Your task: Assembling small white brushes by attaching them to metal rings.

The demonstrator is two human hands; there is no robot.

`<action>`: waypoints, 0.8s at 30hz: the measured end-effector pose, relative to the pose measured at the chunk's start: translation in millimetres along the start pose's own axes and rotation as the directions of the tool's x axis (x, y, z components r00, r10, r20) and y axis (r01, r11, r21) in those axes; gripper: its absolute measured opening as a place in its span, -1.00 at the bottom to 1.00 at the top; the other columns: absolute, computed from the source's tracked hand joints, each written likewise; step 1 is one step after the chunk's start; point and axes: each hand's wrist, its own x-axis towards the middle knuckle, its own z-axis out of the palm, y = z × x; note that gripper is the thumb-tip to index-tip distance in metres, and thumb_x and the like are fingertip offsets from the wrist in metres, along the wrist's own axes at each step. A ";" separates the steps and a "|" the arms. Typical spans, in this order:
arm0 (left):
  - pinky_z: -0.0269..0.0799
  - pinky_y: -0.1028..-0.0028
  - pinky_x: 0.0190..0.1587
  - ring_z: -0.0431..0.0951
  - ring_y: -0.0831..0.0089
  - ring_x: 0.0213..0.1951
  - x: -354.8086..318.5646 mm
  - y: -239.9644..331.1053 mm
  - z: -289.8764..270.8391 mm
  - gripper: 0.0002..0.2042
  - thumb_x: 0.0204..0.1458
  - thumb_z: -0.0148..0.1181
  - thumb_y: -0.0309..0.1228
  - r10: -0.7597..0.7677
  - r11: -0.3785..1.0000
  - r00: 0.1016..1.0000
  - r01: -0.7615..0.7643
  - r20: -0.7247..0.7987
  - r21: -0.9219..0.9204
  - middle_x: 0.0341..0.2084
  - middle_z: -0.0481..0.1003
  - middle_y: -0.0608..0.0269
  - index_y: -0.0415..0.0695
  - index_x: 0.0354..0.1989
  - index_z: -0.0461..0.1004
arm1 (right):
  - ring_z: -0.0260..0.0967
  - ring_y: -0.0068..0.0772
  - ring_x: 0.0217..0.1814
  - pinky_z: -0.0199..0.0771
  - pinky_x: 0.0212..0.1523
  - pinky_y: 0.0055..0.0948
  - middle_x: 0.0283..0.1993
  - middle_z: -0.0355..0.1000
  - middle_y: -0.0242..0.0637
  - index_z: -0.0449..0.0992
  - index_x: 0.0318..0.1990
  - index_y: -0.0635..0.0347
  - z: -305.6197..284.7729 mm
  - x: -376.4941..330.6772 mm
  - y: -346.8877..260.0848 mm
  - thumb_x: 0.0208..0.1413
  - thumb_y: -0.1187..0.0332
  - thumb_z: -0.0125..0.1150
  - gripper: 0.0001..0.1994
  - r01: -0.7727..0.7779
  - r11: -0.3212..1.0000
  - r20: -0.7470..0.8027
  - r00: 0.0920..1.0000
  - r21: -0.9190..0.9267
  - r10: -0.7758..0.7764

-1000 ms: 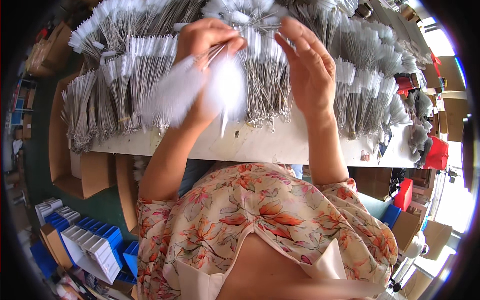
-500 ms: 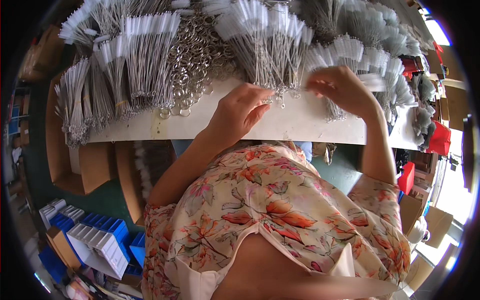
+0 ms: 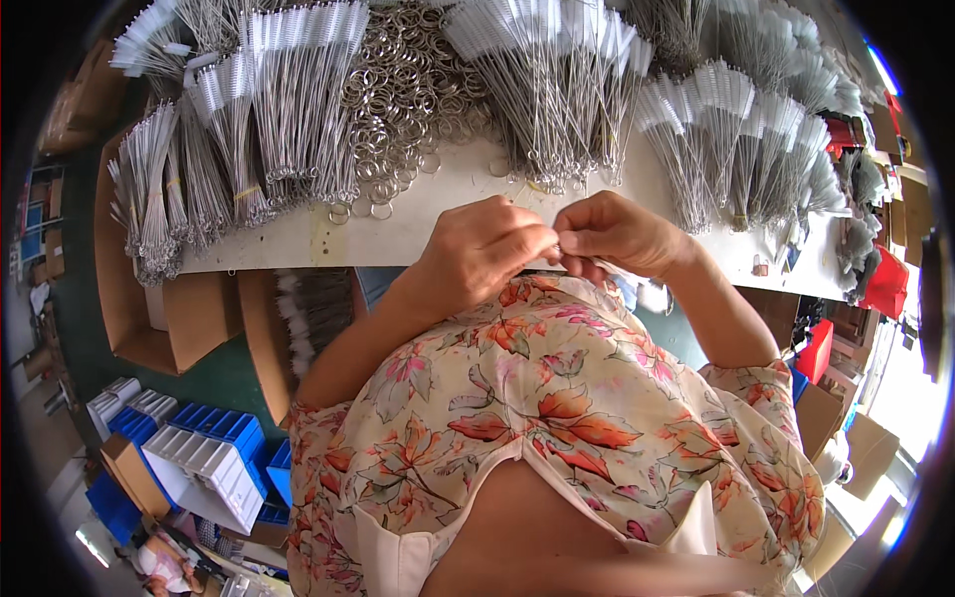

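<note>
My left hand (image 3: 479, 249) and my right hand (image 3: 619, 237) meet at the table's front edge, close to my body. Both are closed, thumbs and fingertips pinched together. Whatever lies between the fingertips is too small and covered to make out. Just beyond them, a heap of wire-handled tube brushes (image 3: 557, 109) with white bristles lies on the white table (image 3: 288, 246), loop ends toward me. Left of that heap is a pile of loose metal rings (image 3: 408, 90), several of them strayed to its near side.
More bundles of tube brushes lie at the left (image 3: 159, 189) and right (image 3: 716, 139) of the table. Under it at left stand open cardboard boxes (image 3: 199, 316). Blue and white plastic bins (image 3: 204, 468) are on the lower left. A red object (image 3: 883, 282) is by the right end.
My right hand has come left and nearer from beside the brushes to meet my left hand. My left hand has moved slightly nearer to me, its fingers now pinched against the right's.
</note>
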 end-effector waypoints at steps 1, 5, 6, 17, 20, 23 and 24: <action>0.40 0.46 -0.45 0.49 0.35 -0.51 7.7 -1.4 -4.4 -0.83 -0.18 0.27 -0.45 -0.003 1.000 1.000 0.003 0.006 -0.002 -0.51 0.47 0.24 -0.15 -0.39 0.46 | 0.21 -0.68 -0.64 0.22 -0.63 -0.66 -0.53 0.40 -0.37 0.48 -0.36 0.33 -4.9 -3.6 -0.2 0.11 0.38 0.06 -0.83 -0.086 0.991 0.070 0.994 0.102 0.079; 0.41 0.43 -0.39 0.49 0.32 -0.41 24.9 -53.5 -22.0 -0.84 -0.19 0.28 -0.43 -0.344 0.892 0.938 0.316 0.033 0.322 -0.46 0.46 0.27 -0.12 -0.40 0.48 | 0.33 -0.51 -0.63 0.33 -0.58 -0.51 -0.53 0.44 -0.31 0.49 -0.32 0.25 -27.9 -16.7 5.3 0.05 0.42 0.09 -0.89 -0.012 0.699 -0.276 0.923 -0.716 -0.267; 0.41 0.43 -0.39 0.49 0.32 -0.41 29.4 -68.5 -23.1 -0.84 -0.19 0.28 -0.43 -0.340 0.894 0.940 0.311 0.037 0.322 -0.46 0.46 0.27 -0.12 -0.40 0.48 | 0.40 -0.31 -0.55 0.37 -0.49 -0.36 -0.49 0.46 -0.26 0.51 -0.33 0.18 -32.9 -19.8 14.1 -0.02 0.43 0.13 -0.90 -0.101 0.368 -0.267 0.859 -0.924 -0.436; 0.39 0.44 -0.38 0.44 0.36 -0.42 35.4 -89.8 -35.2 -0.90 -0.23 0.29 -0.49 -0.235 0.850 0.968 0.248 -0.088 0.465 -0.52 0.40 0.29 -0.12 -0.51 0.50 | 0.36 -0.54 -0.55 0.35 -0.50 -0.54 -0.56 0.42 -0.29 0.51 -0.37 0.30 -9.5 -1.5 13.3 0.00 0.47 0.15 -0.91 0.189 0.742 -0.477 0.660 -0.643 -0.581; 0.34 0.57 -0.45 0.44 0.49 -0.49 44.3 -77.2 -53.1 -0.92 -0.14 0.26 -0.50 -0.323 0.864 0.919 0.384 -0.227 0.324 -0.47 0.44 0.28 -0.18 -0.44 0.53 | 0.33 -0.64 -0.50 0.33 -0.47 -0.60 -0.54 0.41 -0.33 0.50 -0.32 0.34 -3.6 1.2 -10.4 0.04 0.47 0.11 -0.88 0.264 0.774 -0.452 0.686 -0.576 -0.570; 0.31 0.61 -0.42 0.40 0.58 -0.47 47.1 -66.1 -61.3 -0.90 -0.05 0.21 -0.47 -0.303 0.862 0.901 0.398 -0.311 0.314 -0.48 0.42 0.31 -0.25 -0.42 0.50 | 0.32 -0.66 -0.43 0.32 -0.41 -0.63 -0.51 0.41 -0.36 0.48 -0.29 0.35 2.6 12.4 -32.6 0.08 0.45 0.08 -0.86 0.337 0.793 -0.387 0.733 -0.507 -0.560; 0.31 0.60 -0.42 0.38 0.59 -0.48 50.3 -55.4 -59.8 -0.88 -0.01 0.17 -0.45 -0.495 0.852 0.808 0.524 -0.321 0.004 -0.47 0.42 0.30 -0.26 -0.39 0.47 | 0.31 -0.64 -0.49 0.31 -0.44 -0.60 -0.53 0.41 -0.33 0.49 -0.30 0.32 5.4 18.6 -36.4 0.06 0.43 0.09 -0.86 0.434 0.754 -0.388 0.666 -0.492 -0.637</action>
